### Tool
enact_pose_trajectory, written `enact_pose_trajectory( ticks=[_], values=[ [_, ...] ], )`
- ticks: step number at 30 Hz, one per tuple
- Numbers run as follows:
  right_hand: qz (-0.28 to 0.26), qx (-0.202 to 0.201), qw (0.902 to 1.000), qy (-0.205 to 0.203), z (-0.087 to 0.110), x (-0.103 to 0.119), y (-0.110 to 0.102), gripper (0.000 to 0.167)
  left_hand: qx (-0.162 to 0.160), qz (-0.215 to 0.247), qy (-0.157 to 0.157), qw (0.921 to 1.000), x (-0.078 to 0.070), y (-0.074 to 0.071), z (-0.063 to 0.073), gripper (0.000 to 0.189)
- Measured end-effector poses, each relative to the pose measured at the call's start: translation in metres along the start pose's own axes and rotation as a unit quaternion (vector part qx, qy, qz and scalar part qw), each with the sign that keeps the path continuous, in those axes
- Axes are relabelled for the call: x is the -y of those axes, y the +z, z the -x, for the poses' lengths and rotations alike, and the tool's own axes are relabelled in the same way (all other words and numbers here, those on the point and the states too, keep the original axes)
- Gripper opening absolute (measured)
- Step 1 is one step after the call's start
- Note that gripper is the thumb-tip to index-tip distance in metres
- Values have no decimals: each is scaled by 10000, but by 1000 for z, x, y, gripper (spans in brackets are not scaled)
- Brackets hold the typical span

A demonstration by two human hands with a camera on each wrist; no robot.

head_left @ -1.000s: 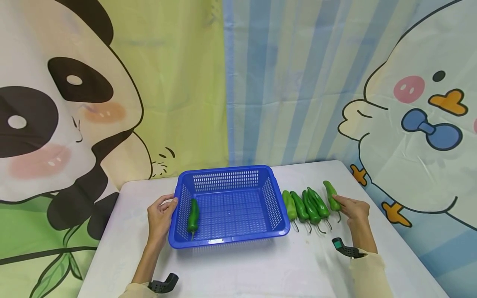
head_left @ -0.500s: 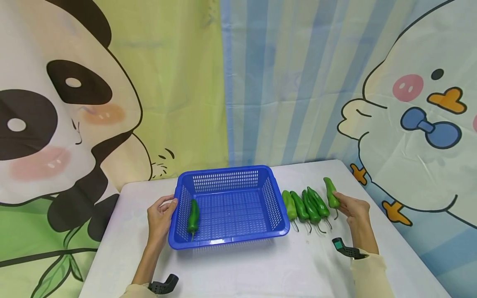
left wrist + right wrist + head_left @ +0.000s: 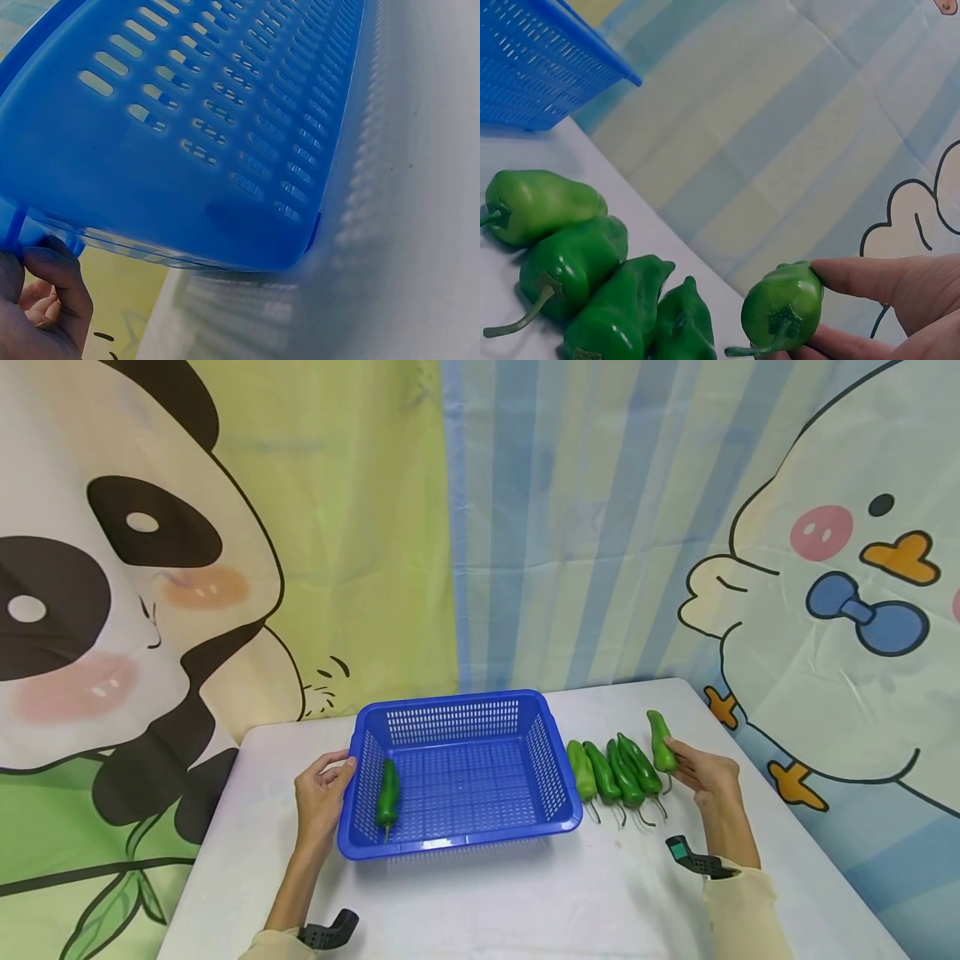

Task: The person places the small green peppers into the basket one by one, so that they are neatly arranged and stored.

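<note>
A blue plastic basket (image 3: 461, 841) with slotted walls stands on the table, one dark green pepper (image 3: 387, 795) lying along its left side. My left hand (image 3: 321, 789) grips the basket's left rim; in the left wrist view the thumb and curled fingers (image 3: 64, 281) are at that rim. To the right, my right hand (image 3: 707, 772) pinches a light green pepper (image 3: 660, 742) between thumb and fingers, its stem pointing toward me. Several more green peppers (image 3: 628, 777) lie in a row between the basket and this hand. The right wrist view shows the held pepper (image 3: 780, 307) close beside that row.
The white table (image 3: 480, 910) has its back edge against a curtain (image 3: 525, 527) with stripes and cartoon figures. A black wrist camera mount (image 3: 330, 931) sits on the left forearm, another mount (image 3: 701, 862) on the right.
My right hand has raised the light green pepper slightly and shifted it a little to the left, toward the row. My left hand and the basket keep their place.
</note>
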State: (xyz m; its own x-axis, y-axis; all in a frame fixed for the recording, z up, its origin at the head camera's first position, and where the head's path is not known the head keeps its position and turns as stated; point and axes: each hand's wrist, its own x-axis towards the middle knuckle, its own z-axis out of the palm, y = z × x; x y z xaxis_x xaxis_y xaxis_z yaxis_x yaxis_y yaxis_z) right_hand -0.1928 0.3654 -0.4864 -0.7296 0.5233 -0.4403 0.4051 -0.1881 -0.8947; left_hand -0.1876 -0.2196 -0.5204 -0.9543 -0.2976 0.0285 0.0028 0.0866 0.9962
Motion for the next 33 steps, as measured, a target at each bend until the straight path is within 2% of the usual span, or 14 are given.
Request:
enact_pose_trajectory(
  ticks=[6,16,33],
  values=[
    [-106,148,9998,-66,5,2,4,23,-44,-106,-44,9999,-1,0,0,37],
    [-304,360,9989,55,16,8,10,24,-69,-195,-73,9998,-2,1,0,37],
    [-340,726,9967,-110,31,15,22,23,-38,-113,-12,9999,0,1,0,38]
  ],
)
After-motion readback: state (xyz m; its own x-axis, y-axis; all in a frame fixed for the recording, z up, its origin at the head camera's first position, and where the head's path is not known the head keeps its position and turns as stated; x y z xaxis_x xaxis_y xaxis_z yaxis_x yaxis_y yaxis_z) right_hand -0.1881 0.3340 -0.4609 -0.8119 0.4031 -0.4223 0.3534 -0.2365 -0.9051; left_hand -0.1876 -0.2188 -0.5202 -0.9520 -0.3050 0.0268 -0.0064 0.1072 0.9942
